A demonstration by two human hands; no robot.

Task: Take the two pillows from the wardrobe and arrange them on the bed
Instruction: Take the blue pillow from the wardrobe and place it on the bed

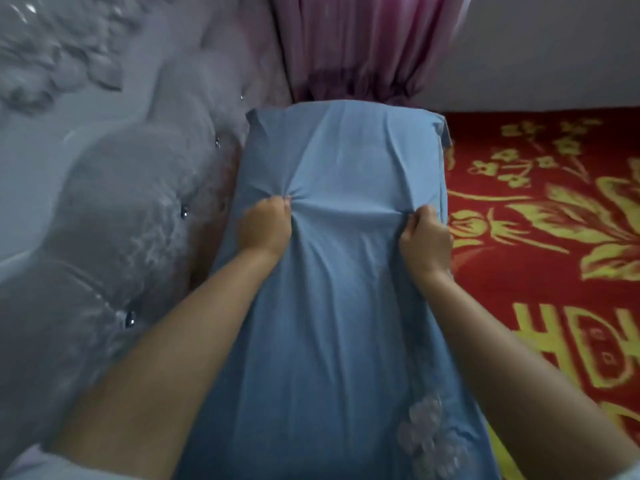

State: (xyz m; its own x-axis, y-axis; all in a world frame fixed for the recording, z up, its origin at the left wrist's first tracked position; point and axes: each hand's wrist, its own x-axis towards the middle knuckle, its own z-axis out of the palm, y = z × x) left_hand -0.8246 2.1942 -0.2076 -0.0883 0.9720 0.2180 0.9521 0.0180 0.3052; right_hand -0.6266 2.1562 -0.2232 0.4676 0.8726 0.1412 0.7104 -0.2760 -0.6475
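A long blue pillow (346, 161) with a pale flower appliqué near its close end lies lengthwise at the head of the bed (547, 237), alongside the headboard. My left hand (265, 226) pinches a bunch of its cover near the middle left. Along the pillow's right edge, my right hand (426, 242) grips the fabric. Both forearms stretch out over the pillow. No second pillow is in view.
A grey tufted headboard (104, 202) with shiny buttons runs along the left. A red bedspread with yellow flower patterns covers the bed on the right. A pink curtain (360, 46) hangs beyond the pillow's far end, beside a pale wall (554, 53).
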